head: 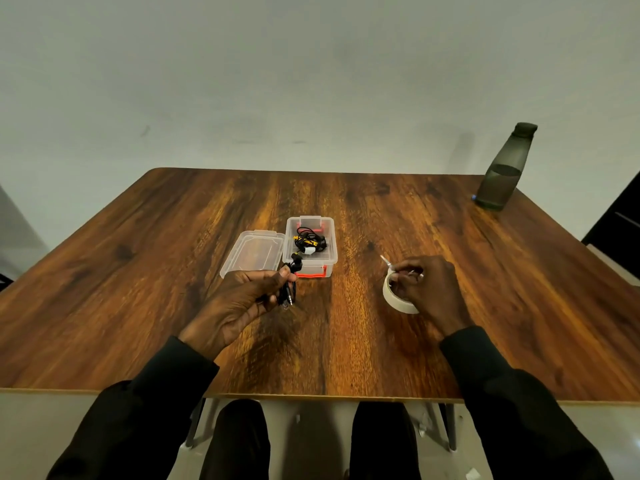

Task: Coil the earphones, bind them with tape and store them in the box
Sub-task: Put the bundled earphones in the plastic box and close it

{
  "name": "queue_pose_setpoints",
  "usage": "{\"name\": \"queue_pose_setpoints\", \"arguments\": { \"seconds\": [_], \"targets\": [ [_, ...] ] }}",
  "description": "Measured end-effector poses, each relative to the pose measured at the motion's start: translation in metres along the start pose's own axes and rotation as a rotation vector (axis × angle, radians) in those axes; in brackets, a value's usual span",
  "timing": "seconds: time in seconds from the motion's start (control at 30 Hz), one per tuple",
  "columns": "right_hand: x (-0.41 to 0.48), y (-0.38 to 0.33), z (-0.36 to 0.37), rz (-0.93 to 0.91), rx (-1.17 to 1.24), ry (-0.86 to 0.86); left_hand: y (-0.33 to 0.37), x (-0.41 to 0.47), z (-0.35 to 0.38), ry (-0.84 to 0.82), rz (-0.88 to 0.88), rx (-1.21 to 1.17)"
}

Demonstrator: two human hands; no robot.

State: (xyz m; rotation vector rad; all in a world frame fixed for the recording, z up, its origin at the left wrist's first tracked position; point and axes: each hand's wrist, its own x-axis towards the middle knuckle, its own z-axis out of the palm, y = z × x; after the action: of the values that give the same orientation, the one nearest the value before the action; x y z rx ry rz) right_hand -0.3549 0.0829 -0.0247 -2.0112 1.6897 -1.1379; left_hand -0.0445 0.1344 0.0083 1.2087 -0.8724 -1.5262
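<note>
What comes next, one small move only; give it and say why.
Probably peel a short strip off the tape roll with the right hand, which is already on it. The left hand holds black earphones bunched up with no binding visible, and the box sits open, its lid alongside.

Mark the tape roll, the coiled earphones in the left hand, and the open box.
tape roll [398, 303], head view: white outer wall below the right hand.
coiled earphones [290, 289], head view: black cable bundle beside the left thumb.
box [330, 258], head view: clear right wall.
</note>
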Motion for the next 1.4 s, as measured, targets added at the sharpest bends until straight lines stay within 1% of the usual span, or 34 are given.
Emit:
{"name": "queue_pose_setpoints", "arguments": {
  "seconds": [0.07,0.13,0.23,0.3,0.37,0.4,0.47,0.5,0.53,0.57,0.6,0.67,0.7,0.83,0.9,1.0,1.07,1.1,1.2,1.4],
  "targets": [
    [-0.007,-0.013,0.008,-0.009,0.039,-0.07,-0.001,0.0,0.002,0.009,0.016,0.002],
    [-0.016,-0.021,0.022,-0.025,-0.006,-0.168,-0.003,0.0,0.007,0.006,0.025,0.004],
    [-0.025,-0.025,0.045,-0.107,-0.104,-0.288,-0.005,-0.001,0.011,-0.001,0.025,0.011],
    [-0.026,-0.023,0.05,-0.107,-0.111,-0.311,-0.007,-0.002,0.012,-0.009,0.023,0.012],
    [-0.023,-0.022,0.043,-0.106,-0.067,-0.223,-0.008,-0.003,0.009,-0.017,0.03,0.01],
    [-0.02,-0.021,0.036,-0.123,-0.08,-0.122,-0.009,-0.003,0.007,-0.019,0.034,0.014],
    [-0.008,-0.008,0.023,-0.142,-0.218,0.063,-0.009,-0.002,0.002,-0.021,0.036,0.021],
    [0.001,0.002,0.015,-0.101,-0.332,0.116,-0.009,-0.002,0.001,-0.022,0.034,0.017],
    [0.011,0.014,0.009,-0.021,-0.455,0.117,-0.009,-0.001,-0.001,-0.022,0.033,0.009],
    [0.017,0.027,0.004,0.077,-0.548,0.072,-0.009,-0.001,-0.001,-0.021,0.032,0.003],
    [0.021,0.038,-0.001,0.152,-0.579,0.014,-0.009,-0.001,-0.002,-0.019,0.032,-0.002],
    [0.02,0.051,-0.006,0.211,-0.505,-0.082,-0.009,-0.001,-0.001,-0.019,0.03,-0.01],
    [0.017,0.052,-0.006,0.215,-0.439,-0.085,-0.009,-0.001,0.0,-0.022,0.026,-0.017],
    [0.001,0.04,0.003,0.202,-0.232,0.046,-0.012,0.001,0.004,-0.019,0.007,-0.027],
    [-0.002,0.025,0.003,0.169,-0.07,0.092,-0.014,0.003,0.006,-0.027,0.003,-0.021],
    [-0.01,-0.012,0.002,0.112,0.269,0.084,-0.015,0.004,0.007,-0.032,0.0,-0.023],
    [-0.019,-0.037,0.007,0.026,0.441,0.054,-0.013,0.005,0.01,-0.015,0.008,-0.037],
    [-0.025,-0.047,0.011,-0.035,0.49,0.051,-0.012,0.005,0.011,-0.003,0.013,-0.044],
    [-0.039,-0.066,0.02,-0.203,0.533,0.103,-0.01,0.005,0.014,0.027,0.012,-0.079],
    [-0.052,-0.076,0.028,-0.379,0.41,0.148,-0.007,0.003,0.016,0.081,0.003,-0.093]
  ]
}}
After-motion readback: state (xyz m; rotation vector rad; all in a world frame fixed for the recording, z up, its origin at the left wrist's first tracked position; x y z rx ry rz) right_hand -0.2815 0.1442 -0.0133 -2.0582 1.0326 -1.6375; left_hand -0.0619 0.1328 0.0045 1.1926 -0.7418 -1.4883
